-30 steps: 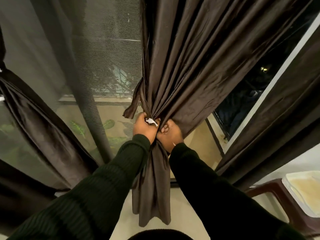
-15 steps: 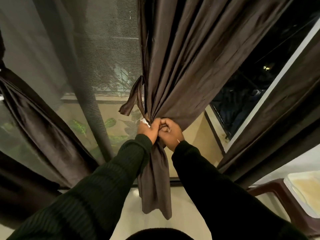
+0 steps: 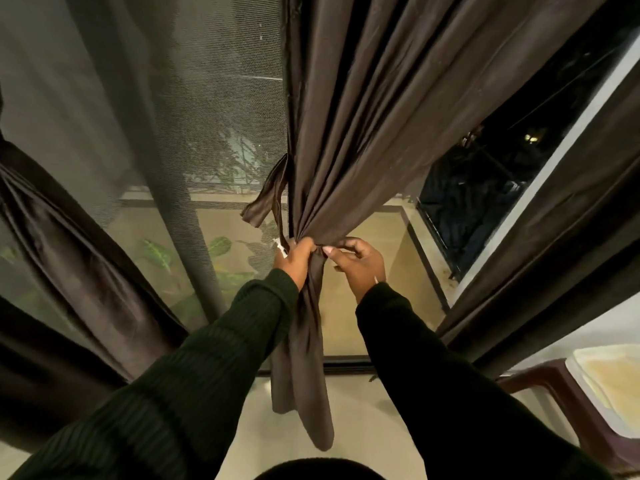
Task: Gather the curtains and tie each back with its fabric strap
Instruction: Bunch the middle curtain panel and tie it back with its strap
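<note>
At window centre: brown curtain (image 3: pixel 363 140), gathered to a waist. Left hand (image 3: pixel 294 259) gripping bunch; right hand (image 3: pixel 358 263) beside it, pinching fabric strap (image 3: pixel 268 199), loose end left of curtain. Knot unfinished. Left of it: second curtain (image 3: pixel 76 258), tie unseen.

At your feet, a pale floor (image 3: pixel 349 403) runs to the window's dark sill track (image 3: pixel 346 362); a brown plastic chair (image 3: pixel 568 403) stands on it at right.
</note>
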